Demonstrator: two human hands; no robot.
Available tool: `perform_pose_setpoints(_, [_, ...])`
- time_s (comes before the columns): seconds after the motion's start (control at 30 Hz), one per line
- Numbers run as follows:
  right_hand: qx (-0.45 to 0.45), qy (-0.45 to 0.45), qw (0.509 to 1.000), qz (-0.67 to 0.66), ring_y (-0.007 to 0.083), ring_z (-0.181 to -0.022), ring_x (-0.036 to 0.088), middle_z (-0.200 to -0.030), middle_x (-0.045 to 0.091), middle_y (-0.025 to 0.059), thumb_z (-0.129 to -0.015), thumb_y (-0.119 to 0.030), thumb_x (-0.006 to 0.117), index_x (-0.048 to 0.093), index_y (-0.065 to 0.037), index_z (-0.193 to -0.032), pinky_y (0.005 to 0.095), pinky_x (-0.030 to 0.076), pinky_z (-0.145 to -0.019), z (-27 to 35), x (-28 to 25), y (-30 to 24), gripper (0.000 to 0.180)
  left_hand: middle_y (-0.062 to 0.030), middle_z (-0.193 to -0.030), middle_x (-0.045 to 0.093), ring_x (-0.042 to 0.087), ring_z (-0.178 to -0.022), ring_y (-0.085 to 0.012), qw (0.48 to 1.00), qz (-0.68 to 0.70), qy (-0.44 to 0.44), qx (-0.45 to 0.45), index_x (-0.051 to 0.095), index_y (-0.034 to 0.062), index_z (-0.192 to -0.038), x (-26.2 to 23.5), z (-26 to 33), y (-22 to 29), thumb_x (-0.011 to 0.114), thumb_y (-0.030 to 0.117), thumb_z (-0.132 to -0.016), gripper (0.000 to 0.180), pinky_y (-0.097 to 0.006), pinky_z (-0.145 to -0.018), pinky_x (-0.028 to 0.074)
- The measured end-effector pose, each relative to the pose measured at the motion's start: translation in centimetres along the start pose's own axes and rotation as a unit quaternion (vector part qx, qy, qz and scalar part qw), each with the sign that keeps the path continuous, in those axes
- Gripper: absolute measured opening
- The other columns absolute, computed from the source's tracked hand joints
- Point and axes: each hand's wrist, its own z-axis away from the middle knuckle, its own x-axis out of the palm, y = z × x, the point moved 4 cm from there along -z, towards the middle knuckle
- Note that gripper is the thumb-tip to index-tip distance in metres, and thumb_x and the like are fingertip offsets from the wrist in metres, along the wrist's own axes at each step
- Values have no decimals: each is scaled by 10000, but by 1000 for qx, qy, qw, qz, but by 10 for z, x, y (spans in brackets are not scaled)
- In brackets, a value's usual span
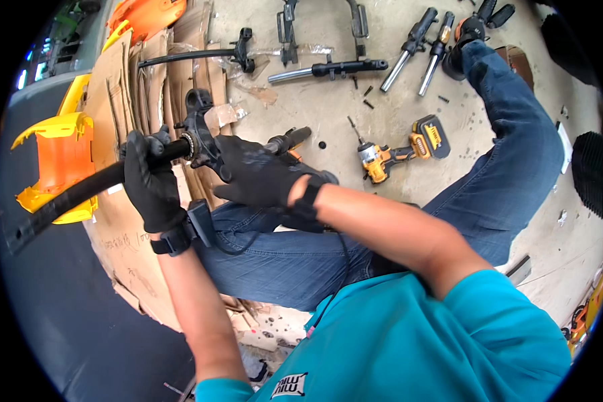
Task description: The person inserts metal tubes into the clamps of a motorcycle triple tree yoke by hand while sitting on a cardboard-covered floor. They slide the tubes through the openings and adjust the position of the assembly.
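- We are gripping the black tube (80, 191) in our closed left hand (151, 177); it could be slipping through the glove.
- Our right hand (254, 175) is clamping the black bracket (197, 130) just beyond; fingers risk pinching there.

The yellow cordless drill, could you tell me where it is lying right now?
In the head view, the yellow cordless drill lies on the concrete floor, right of the gloved right hand and just beyond the person's jeans-clad leg.

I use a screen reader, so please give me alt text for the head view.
Two black-gloved hands, left and right, grip a black tube with a bracket on its end, over a jeans-clad lap. A yellow drill and fork legs lie on the concrete floor.
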Motion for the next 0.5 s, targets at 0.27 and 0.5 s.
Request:
perform_pose_setpoints(0.27, [-51, -232, 950, 200, 348, -994, 619, -996, 657, 161, -661, -247, 737, 602, -104, -1236, 431, 496, -858, -10, 0, 105, 608, -67, -828, 578, 608, -1013, -273, 998, 33, -49, -38, 530, 65, -892, -25, 6, -7, 449, 273, -1036, 265, -462, -980, 462])
perform_pose_setpoints(0.5, [-56, -167, 975, 137, 350, -864, 637, -832, 661, 145, -795, -320, 655, 637, -121, -836, 456, 494, -771, -25, 39, 128, 204, -147, -1369, 525, 542, -1234, -240, 982, -189, -9, 6, 417, 26, -1402, -11, 21, -2, 398, 251, -1054, 414, -394, -1031, 458])
